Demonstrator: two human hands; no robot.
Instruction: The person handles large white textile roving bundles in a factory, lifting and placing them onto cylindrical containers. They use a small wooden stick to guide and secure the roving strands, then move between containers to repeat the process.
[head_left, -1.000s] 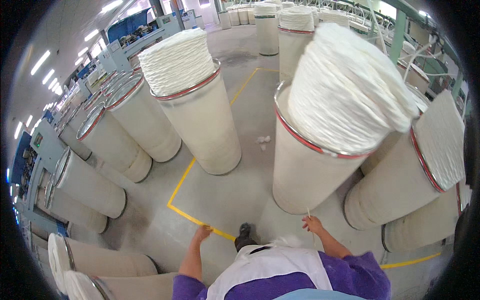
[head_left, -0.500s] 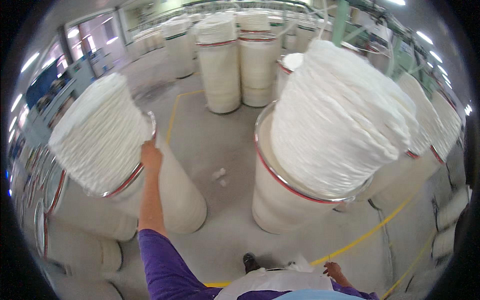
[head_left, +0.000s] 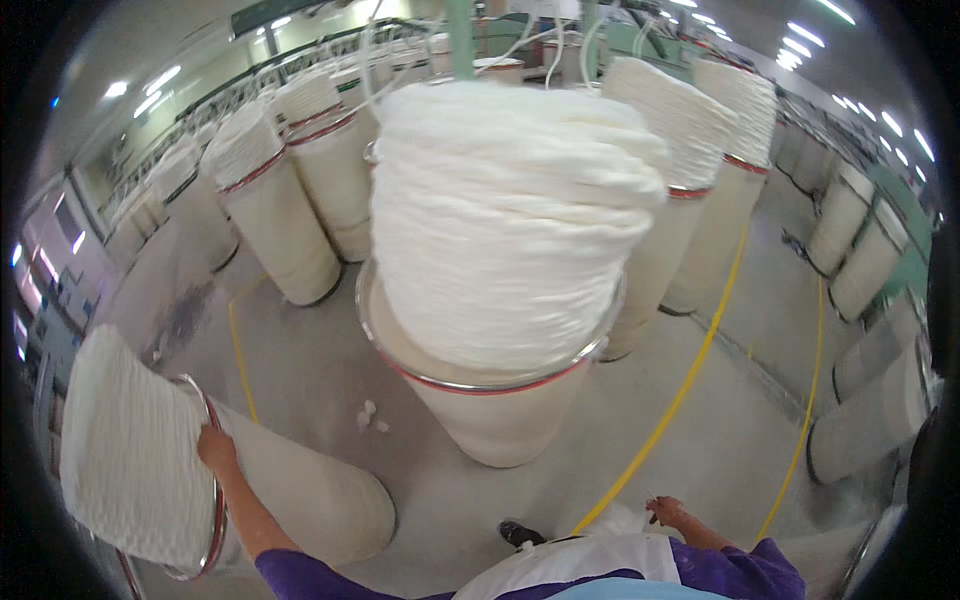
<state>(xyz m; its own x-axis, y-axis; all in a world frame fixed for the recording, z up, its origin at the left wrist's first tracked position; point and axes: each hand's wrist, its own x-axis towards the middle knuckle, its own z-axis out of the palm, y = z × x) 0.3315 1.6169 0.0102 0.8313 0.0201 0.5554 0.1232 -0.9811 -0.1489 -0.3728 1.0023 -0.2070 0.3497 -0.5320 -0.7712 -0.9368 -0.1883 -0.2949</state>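
At the left stands a tall cream sliver can [head_left: 300,480] with a metal and red rim, heaped with coiled white sliver [head_left: 130,440]. My left hand [head_left: 216,450] is closed over that can's rim, against the sliver; some fingers are hidden. Straight in front is a second can [head_left: 490,415], its tall stack of white sliver [head_left: 510,230] rising well above the rim and leaning a little. My right hand [head_left: 668,512] hangs low by the white apron [head_left: 600,560], apart from both cans. Its fingers are curled, and what they hold, if anything, is too small to make out.
More full cans [head_left: 270,220] stand behind at the left, others [head_left: 690,200] behind at the right. Yellow lines [head_left: 660,440] cross the grey floor. Small white fluff [head_left: 370,415] lies between the two near cans. Further cans [head_left: 870,420] line the right side.
My view has swung to the right, so the front can sits near the middle and the left can lower left. My left hand stays on its rim; my right hand stays low.
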